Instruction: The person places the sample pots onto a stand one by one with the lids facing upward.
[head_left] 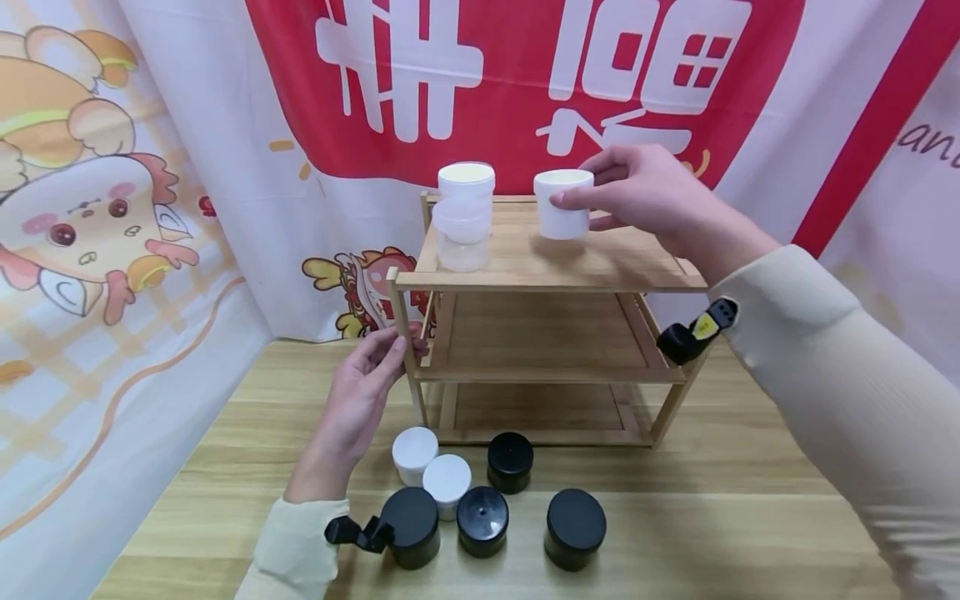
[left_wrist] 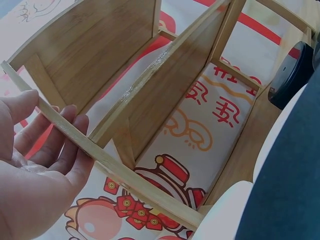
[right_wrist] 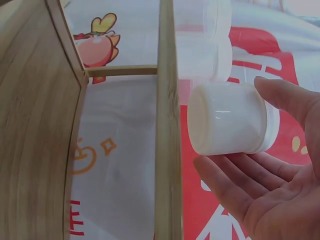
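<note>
Over the top board of a wooden three-tier shelf (head_left: 547, 373), my right hand (head_left: 648, 187) holds a white lidded jar (head_left: 562, 218) between thumb and fingers. The right wrist view shows that white jar (right_wrist: 230, 119) lying across the palm side, its lid toward the hand. At the shelf's left front post, my left hand (head_left: 367, 379) grips the wood with thumb and fingers; the left wrist view has this hand (left_wrist: 45, 165) around the post (left_wrist: 75, 134). On the top board's left stand a translucent jar (head_left: 462, 250) and a white-lidded jar (head_left: 467, 179) behind it.
On the table in front of the shelf stand two white jars (head_left: 415, 452) and several black jars (head_left: 510, 460). A printed cloth (head_left: 225, 208) hangs behind and to the left. The two lower shelf boards (head_left: 540, 333) carry nothing visible.
</note>
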